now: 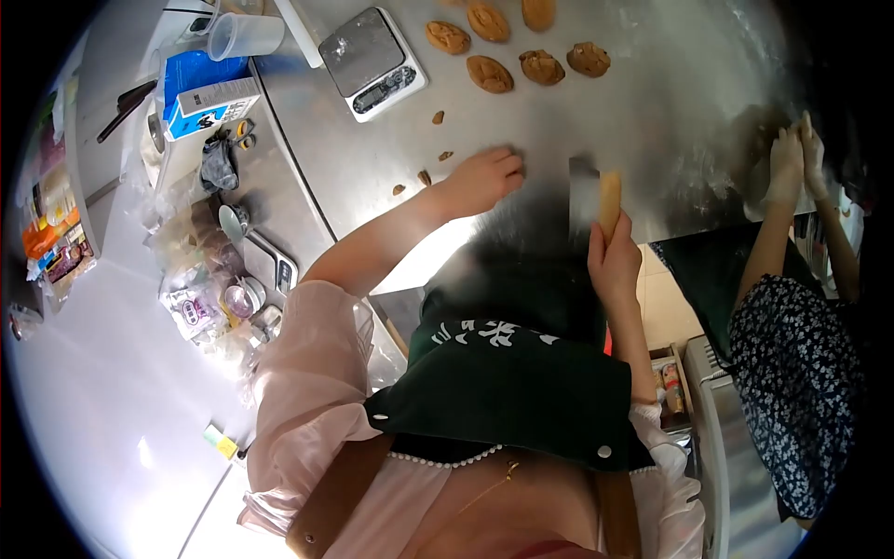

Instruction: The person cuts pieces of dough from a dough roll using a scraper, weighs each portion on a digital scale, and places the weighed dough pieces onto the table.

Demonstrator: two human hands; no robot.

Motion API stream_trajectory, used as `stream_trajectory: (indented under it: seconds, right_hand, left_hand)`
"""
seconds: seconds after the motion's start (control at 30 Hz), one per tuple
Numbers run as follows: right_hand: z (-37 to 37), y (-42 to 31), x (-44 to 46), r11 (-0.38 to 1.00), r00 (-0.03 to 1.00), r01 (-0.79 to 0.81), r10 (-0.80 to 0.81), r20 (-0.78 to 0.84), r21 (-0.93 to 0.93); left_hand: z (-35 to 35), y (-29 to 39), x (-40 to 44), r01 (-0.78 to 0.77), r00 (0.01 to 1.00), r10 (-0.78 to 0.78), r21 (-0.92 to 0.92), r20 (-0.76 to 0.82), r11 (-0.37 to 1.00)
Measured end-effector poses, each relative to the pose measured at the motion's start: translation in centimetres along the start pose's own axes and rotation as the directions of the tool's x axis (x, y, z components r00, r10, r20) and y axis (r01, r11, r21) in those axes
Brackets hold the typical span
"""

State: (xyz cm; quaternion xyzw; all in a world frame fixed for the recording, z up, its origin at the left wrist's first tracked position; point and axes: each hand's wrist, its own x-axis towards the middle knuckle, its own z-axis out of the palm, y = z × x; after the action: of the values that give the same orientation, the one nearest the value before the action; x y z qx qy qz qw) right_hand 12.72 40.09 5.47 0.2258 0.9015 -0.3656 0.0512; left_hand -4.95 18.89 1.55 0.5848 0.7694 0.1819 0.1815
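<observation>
My right hand (615, 265) is closed around the pale yellow handle of a dough scraper (610, 200). The scraper's flat metal blade stands over the steel table (521, 121) near its front edge. To the left, my left hand (486, 179) is low over the tabletop with its fingers curled in; whether anything is under them is hidden. Small brown dough scraps (425, 178) lie just beside that hand. Farther back, several brown oval dough pieces (490, 74) rest in loose rows, some with rough, cracked tops.
A digital scale (372, 65) stands at the back left of the table. Beyond it are a clear plastic tub (246, 37) and a blue-and-white carton (212, 102). A second scale (270, 261) sits among bags on the left counter. At right, another person's gloved hands (792, 158) are near the table.
</observation>
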Motion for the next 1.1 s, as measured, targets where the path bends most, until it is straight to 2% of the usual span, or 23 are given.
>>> stream_trajectory:
  seconds: [0.1,0.13,0.2,0.27,0.37,0.47,0.57,0.67,0.77,0.8,0.87,0.93,1.03,1.1]
  right_hand:
    - [-0.3,-0.1,0.1,1.000,1.000,-0.015,0.015,0.027,-0.016]
    - [-0.4,-0.1,0.1,0.999,0.999,-0.028,0.029,0.042,-0.021]
    - [-0.5,-0.2,0.1,0.999,0.997,-0.052,0.052,0.057,-0.009]
    - [-0.6,-0.6,0.3,0.997,0.994,-0.079,0.078,0.070,0.007]
    - [-1.0,-0.8,0.1,0.993,0.991,-0.116,0.114,0.073,0.024]
    - [-1.0,-0.8,0.1,0.992,0.991,-0.119,0.117,0.069,0.029]
    - [-1.0,-0.9,0.3,0.994,0.993,-0.106,0.104,0.053,0.030]
    - [-0.9,-0.6,0.6,0.997,0.996,-0.081,0.081,0.045,-0.004]
    - [-0.8,-0.7,0.6,1.000,0.999,-0.026,0.027,0.046,-0.017]
    - [-0.8,-0.7,0.8,1.000,0.999,-0.021,0.021,0.041,-0.011]
    - [-0.7,-0.5,0.5,1.000,0.999,-0.006,0.006,0.038,-0.013]
    - [-0.8,-0.4,0.2,0.999,0.999,0.001,0.001,0.049,-0.041]
    - [-0.9,-0.9,0.8,0.997,0.998,0.038,-0.035,0.047,-0.066]
    - [-0.8,-1.2,1.0,0.996,0.997,0.055,-0.052,0.049,-0.071]
  left_hand:
    - [-1.6,-0.7,2.5,0.023,0.975,-0.031,-0.041,-0.219,0.999]
    - [-3.2,-1.5,4.3,0.066,0.935,-0.063,-0.004,-0.349,0.998]
    - [-6.6,-4.1,8.2,0.192,0.802,-0.156,0.000,-0.577,0.981]
    - [-8.5,-7.8,12.0,0.186,0.652,-0.072,0.066,-0.755,0.980]
    - [-11.3,-9.8,15.9,0.259,0.749,-0.113,0.132,-0.652,0.957]
    - [-9.9,-12.1,17.0,0.236,0.840,-0.042,0.293,-0.542,0.926]
    - [-9.6,-12.3,16.6,0.162,0.802,0.090,0.360,-0.591,0.919]
    - [-10.2,-12.0,14.6,0.172,0.807,-0.024,0.195,-0.589,0.966]
    - [-12.2,-7.8,9.4,0.470,0.780,-0.469,-0.106,-0.414,0.876]
    - [-11.2,-7.9,7.5,0.228,0.761,-0.185,-0.011,-0.621,0.974]
    - [-9.8,-5.1,2.9,0.211,0.844,-0.224,-0.082,-0.487,0.974]
    - [-7.6,-3.4,-1.6,0.267,0.899,-0.292,-0.120,-0.326,0.956]
    - [-5.2,-2.1,-6.0,0.504,0.781,-0.557,-0.241,-0.282,0.829]
    - [-3.3,-1.5,-7.0,0.532,0.741,-0.582,-0.237,-0.335,0.813]
